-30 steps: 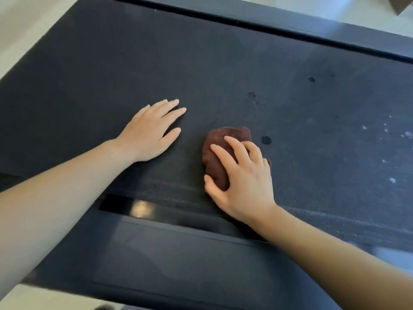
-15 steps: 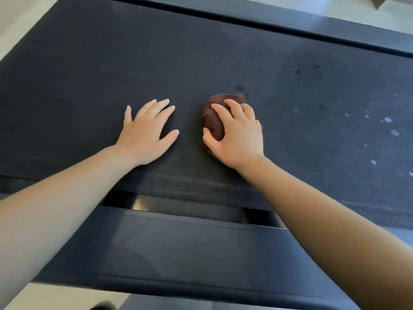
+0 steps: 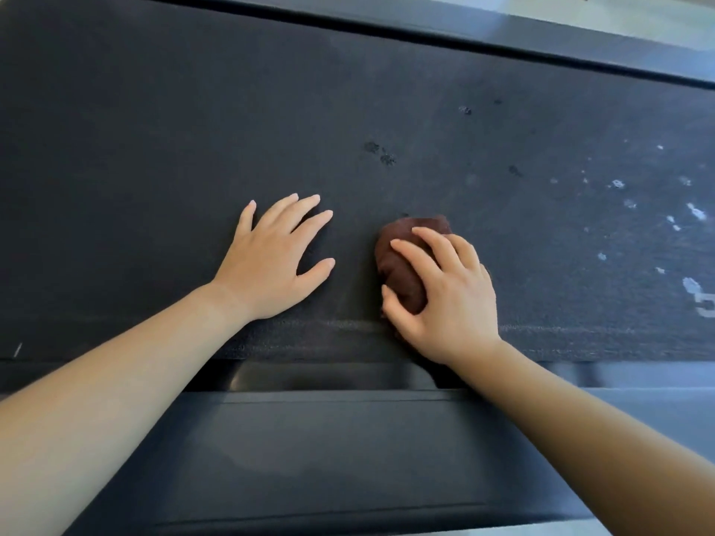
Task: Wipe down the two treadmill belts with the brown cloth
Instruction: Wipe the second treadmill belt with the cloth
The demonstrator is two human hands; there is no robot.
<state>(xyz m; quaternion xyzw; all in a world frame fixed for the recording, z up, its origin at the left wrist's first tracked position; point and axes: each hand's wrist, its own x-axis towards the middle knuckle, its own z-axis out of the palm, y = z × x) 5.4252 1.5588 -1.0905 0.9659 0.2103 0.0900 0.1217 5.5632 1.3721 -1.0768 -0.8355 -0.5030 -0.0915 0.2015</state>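
Observation:
A dark treadmill belt (image 3: 193,129) fills most of the view. My right hand (image 3: 445,299) grips a bunched brown cloth (image 3: 398,265) and presses it on the belt near its close edge. The cloth shows at the left of my fingers and beyond them; the rest is under my palm. My left hand (image 3: 274,261) lies flat on the belt with fingers spread, a short way left of the cloth.
Dark spots (image 3: 381,152) mark the belt beyond the cloth. White specks (image 3: 657,210) dot the belt at the right. A dark side rail (image 3: 329,450) runs below my arms; another rail (image 3: 503,36) borders the far side. Pale floor (image 3: 657,13) shows at top right.
My right hand slid the cloth away from me to the far dark spots, then back toward the belt's near edge. My left hand stayed flat in place.

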